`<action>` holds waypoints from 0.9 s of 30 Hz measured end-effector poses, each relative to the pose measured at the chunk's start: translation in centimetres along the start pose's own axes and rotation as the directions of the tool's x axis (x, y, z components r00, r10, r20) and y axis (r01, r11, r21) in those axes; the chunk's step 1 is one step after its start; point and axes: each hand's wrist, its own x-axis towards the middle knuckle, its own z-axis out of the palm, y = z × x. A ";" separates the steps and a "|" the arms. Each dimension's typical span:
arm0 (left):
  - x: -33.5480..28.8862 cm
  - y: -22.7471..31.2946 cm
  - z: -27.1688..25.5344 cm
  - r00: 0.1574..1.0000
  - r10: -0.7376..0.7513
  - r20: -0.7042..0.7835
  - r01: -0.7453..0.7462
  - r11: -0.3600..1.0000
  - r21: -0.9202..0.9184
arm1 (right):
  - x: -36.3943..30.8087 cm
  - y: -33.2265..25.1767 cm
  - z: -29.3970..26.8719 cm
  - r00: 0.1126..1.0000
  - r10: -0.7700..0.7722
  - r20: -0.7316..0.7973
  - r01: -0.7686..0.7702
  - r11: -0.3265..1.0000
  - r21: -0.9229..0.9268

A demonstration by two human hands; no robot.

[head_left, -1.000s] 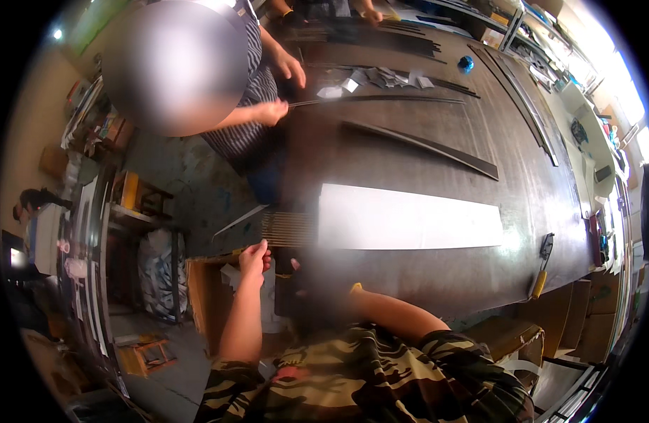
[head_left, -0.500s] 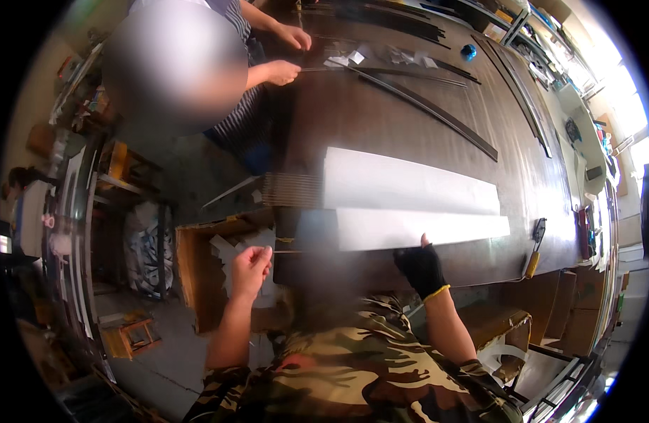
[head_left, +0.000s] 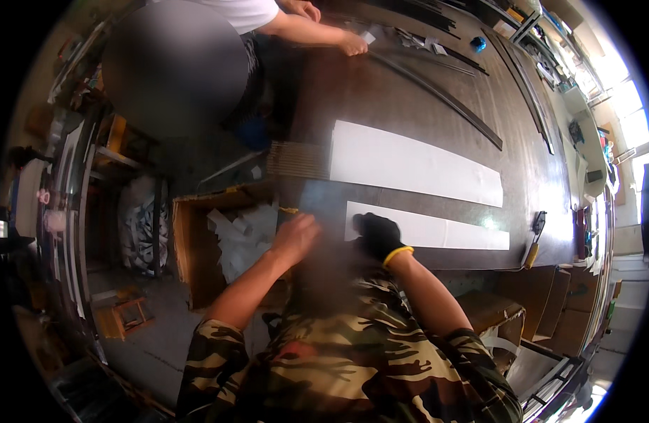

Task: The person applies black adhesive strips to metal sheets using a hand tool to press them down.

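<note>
A narrow white strip (head_left: 437,229) lies along the near edge of the dark table (head_left: 409,113). At the strip's left end is my right hand (head_left: 379,237) in a black glove with a yellow cuff, its fingers curled. My bare left hand (head_left: 296,236) is closed at the table's near-left corner; a blurred patch beside it hides whatever its fingers hold. Beyond the narrow strip lies a wider white sheet (head_left: 412,166), with a dark gap between them. To its left sits a stack of thin brown strips (head_left: 296,161).
An open cardboard box (head_left: 187,261) with white scraps stands left of my left forearm. Across the table, a co-worker's hand (head_left: 352,44) is at the end of a long dark bar (head_left: 437,100). A yellow-handled cutter (head_left: 534,243) lies at the right edge.
My left hand has moved right and slightly up, my gloved hand left to the strip's end. A gap has opened between the white pieces. The co-worker's hand has reached right, to the dark bar.
</note>
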 end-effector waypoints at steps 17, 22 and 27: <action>1.2 0.1 0.5 1.000 -0.016 -0.016 0.016 0.999 -0.032 | 1.4 0.9 1.8 0.942 0.089 0.325 -0.084 0.996 -0.030; 1.4 -0.4 0.6 1.000 -0.030 -0.001 0.030 0.999 -0.035 | 1.7 6.0 3.2 0.965 -0.250 0.075 0.246 0.967 0.062; 2.4 1.8 -0.7 0.991 -0.093 0.095 0.095 0.995 -0.021 | -6.4 19.9 1.8 0.973 0.222 0.059 -0.216 0.796 0.565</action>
